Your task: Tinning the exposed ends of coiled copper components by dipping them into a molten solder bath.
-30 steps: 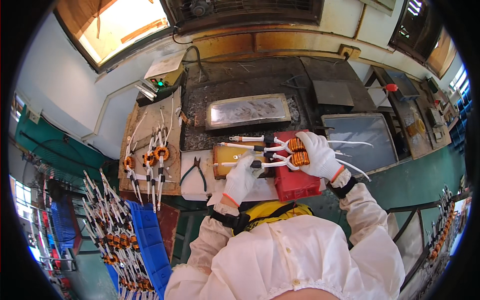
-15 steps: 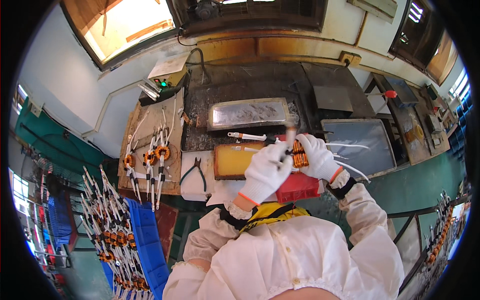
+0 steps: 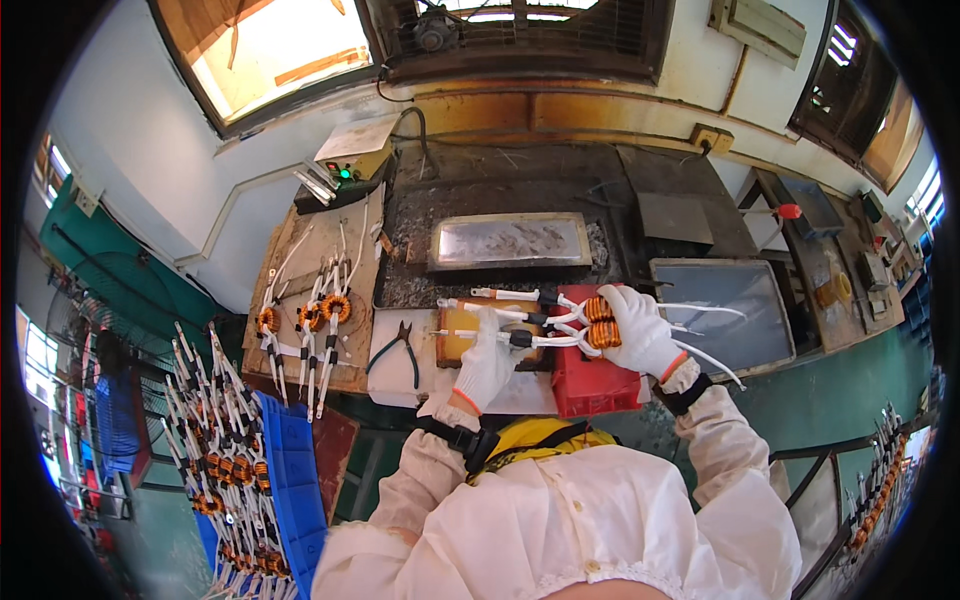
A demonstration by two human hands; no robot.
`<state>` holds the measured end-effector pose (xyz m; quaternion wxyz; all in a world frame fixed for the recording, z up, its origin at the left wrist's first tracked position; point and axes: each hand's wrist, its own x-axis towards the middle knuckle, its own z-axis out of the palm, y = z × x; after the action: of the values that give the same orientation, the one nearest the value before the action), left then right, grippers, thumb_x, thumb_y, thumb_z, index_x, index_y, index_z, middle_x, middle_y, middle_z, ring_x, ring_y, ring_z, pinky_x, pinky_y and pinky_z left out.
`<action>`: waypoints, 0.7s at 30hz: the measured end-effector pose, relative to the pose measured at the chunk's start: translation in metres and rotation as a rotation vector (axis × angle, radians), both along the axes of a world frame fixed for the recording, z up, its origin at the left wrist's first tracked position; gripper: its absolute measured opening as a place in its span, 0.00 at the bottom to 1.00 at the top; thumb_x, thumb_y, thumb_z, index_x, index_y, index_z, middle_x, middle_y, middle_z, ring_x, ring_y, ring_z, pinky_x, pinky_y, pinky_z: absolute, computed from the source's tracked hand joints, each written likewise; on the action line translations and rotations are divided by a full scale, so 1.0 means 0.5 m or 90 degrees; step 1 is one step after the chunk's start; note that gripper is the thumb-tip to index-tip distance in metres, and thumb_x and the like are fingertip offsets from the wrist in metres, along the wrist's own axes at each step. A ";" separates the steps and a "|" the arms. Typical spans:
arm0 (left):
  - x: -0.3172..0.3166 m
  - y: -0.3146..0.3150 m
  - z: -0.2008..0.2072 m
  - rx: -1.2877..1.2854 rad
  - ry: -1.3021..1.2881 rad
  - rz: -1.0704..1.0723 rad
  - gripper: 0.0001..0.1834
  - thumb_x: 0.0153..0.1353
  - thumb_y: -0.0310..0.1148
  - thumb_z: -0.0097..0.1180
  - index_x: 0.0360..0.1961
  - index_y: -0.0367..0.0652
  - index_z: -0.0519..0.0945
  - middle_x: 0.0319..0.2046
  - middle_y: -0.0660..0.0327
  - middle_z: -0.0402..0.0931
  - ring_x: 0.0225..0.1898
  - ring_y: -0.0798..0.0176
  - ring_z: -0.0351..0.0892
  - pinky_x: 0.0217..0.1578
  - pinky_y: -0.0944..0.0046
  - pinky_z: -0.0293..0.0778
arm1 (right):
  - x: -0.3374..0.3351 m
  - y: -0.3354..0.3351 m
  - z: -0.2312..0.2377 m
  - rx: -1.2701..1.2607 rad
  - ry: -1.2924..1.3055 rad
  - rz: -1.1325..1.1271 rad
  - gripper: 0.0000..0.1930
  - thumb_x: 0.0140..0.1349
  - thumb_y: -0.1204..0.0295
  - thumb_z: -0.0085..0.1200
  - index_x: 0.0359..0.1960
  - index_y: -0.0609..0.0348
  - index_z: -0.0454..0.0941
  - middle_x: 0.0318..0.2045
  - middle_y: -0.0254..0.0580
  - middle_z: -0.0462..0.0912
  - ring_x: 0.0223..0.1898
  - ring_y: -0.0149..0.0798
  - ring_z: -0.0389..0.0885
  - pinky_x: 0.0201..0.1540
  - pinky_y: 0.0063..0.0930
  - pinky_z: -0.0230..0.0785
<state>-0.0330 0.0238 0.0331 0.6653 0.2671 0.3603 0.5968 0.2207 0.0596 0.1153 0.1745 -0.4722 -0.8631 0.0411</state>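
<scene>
My right hand (image 3: 640,332), in a white knit glove, is closed around copper-wound ring coils (image 3: 601,322) above a red box (image 3: 598,385). From the coils, white leads (image 3: 512,314) with black sleeves and metal lugs reach left over a yellow block (image 3: 453,347) in a brown frame. On the lowest of these leads my gloved left hand (image 3: 484,362) is closed, with the thumb pointing up; its fingertips are partly hidden. Other white lead ends (image 3: 705,310) stick out past my right hand, over a grey tray.
Behind the leads sits a rectangular metal pot (image 3: 512,241) with a shiny surface. Green-handled pliers (image 3: 396,354) lie left of the yellow block. Several finished-looking coils (image 3: 323,310) rest on a wooden board. A blue bin (image 3: 290,480) stands lower left; the grey tray (image 3: 725,305) is at right.
My left hand has moved left and down from beside the coils to the leads. A blurred upright lead end has come down; the leads now lie spread leftward. The view has shifted slightly.
</scene>
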 end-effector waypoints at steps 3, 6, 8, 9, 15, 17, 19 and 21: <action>-0.018 -0.069 0.009 0.097 0.313 -0.072 0.30 0.68 0.57 0.46 0.55 0.40 0.74 0.46 0.61 0.79 0.47 0.66 0.77 0.47 0.61 0.74 | -0.007 0.001 0.013 -0.064 -0.015 -0.002 0.42 0.41 0.63 0.69 0.60 0.52 0.61 0.53 0.52 0.69 0.53 0.59 0.68 0.57 0.47 0.64; 0.029 -0.101 0.128 0.058 0.599 -0.282 0.19 0.60 0.48 0.60 0.45 0.46 0.81 0.45 0.59 0.79 0.47 0.61 0.78 0.51 0.62 0.71 | -0.010 0.003 0.014 -0.088 -0.040 -0.026 0.43 0.41 0.64 0.69 0.61 0.52 0.60 0.54 0.52 0.68 0.53 0.59 0.68 0.57 0.46 0.64; 0.053 -0.097 0.159 0.486 0.822 -0.135 0.15 0.55 0.40 0.64 0.42 0.50 0.79 0.42 0.61 0.77 0.46 0.58 0.77 0.47 0.58 0.73 | -0.004 0.007 -0.005 -0.045 -0.028 -0.021 0.43 0.40 0.62 0.69 0.60 0.52 0.60 0.52 0.50 0.69 0.53 0.57 0.69 0.56 0.45 0.64; 0.070 -0.092 0.192 0.568 0.916 -0.020 0.16 0.48 0.39 0.66 0.39 0.52 0.79 0.45 0.62 0.75 0.51 0.52 0.73 0.49 0.52 0.71 | 0.000 0.004 -0.011 -0.002 -0.017 -0.012 0.42 0.40 0.61 0.69 0.60 0.51 0.61 0.51 0.48 0.70 0.52 0.55 0.70 0.56 0.44 0.63; 0.092 0.053 0.077 0.571 1.393 0.124 0.16 0.56 0.38 0.53 0.42 0.39 0.78 0.54 0.49 0.72 0.59 0.46 0.66 0.67 0.45 0.53 | -0.016 0.000 0.009 -0.057 -0.050 -0.030 0.42 0.41 0.61 0.69 0.60 0.51 0.61 0.52 0.49 0.70 0.54 0.53 0.70 0.59 0.44 0.60; 0.108 0.055 0.058 0.573 1.374 0.175 0.15 0.57 0.37 0.52 0.41 0.38 0.78 0.54 0.48 0.72 0.60 0.44 0.66 0.66 0.44 0.54 | -0.018 0.001 0.007 -0.059 -0.065 -0.043 0.43 0.41 0.61 0.69 0.60 0.52 0.60 0.52 0.48 0.70 0.56 0.52 0.70 0.60 0.43 0.59; 0.108 0.054 0.059 0.617 1.317 0.172 0.16 0.58 0.38 0.51 0.40 0.38 0.78 0.52 0.47 0.74 0.59 0.42 0.66 0.63 0.42 0.58 | -0.010 -0.001 0.001 -0.045 -0.057 -0.037 0.43 0.41 0.61 0.69 0.60 0.53 0.60 0.52 0.48 0.70 0.55 0.52 0.70 0.59 0.43 0.59; 0.111 0.044 0.076 0.609 1.276 0.172 0.15 0.58 0.38 0.51 0.40 0.39 0.78 0.53 0.47 0.74 0.58 0.42 0.67 0.62 0.40 0.59 | -0.008 -0.002 -0.001 -0.032 -0.049 -0.031 0.43 0.41 0.61 0.69 0.60 0.53 0.60 0.51 0.48 0.70 0.55 0.52 0.70 0.59 0.43 0.59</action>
<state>0.0224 0.0460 0.0709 -0.1676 0.8144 0.4929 0.2562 0.2167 0.0585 0.1148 0.1304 -0.4982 -0.8563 0.0401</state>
